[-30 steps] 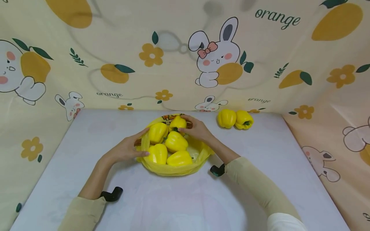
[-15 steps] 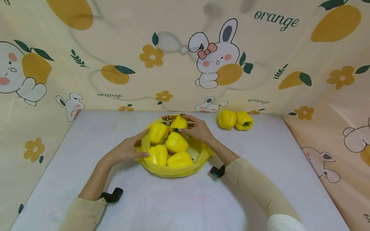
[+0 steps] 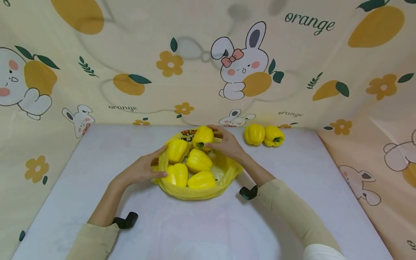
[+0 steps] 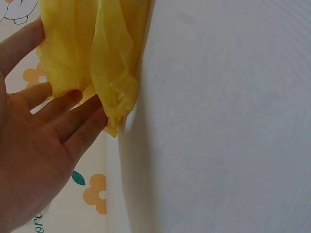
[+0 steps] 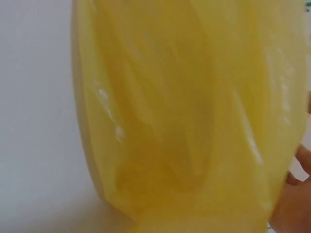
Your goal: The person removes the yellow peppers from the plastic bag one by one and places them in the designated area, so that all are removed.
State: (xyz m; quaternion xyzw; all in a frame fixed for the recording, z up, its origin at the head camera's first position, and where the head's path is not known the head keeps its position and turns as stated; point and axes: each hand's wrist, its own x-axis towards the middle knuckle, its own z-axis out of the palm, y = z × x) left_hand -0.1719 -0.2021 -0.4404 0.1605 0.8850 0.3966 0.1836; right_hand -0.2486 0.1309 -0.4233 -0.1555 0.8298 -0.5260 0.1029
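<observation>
In the head view, my right hand [image 3: 227, 146] holds a yellow bell pepper [image 3: 203, 135], fingers behind it and thumb at its near side by the stem. The pepper is raised at the back of a thin yellow plastic bag [image 3: 195, 195], whose mouth gapes wide. Several other yellow bell peppers [image 3: 199, 160] lie inside the bag. My left hand [image 3: 140, 169] holds the bag's left rim, thumb over the edge, fingers along the outside. The left wrist view shows these fingers [image 4: 80, 121] against the hanging plastic [image 4: 73, 48]. The bag wall [image 5: 184, 116] fills most of the right wrist view.
Two more yellow bell peppers [image 3: 255, 134] sit side by side at the back right of the white table [image 3: 195, 231]. A patterned cloth backdrop [image 3: 191, 83] rises behind and at both sides. Black wrist cameras [image 3: 126, 220] stick out below the forearms.
My right hand has raised the bell pepper slightly and shifted it a little to the right. My left hand and the bag's near edge have stayed almost in place.
</observation>
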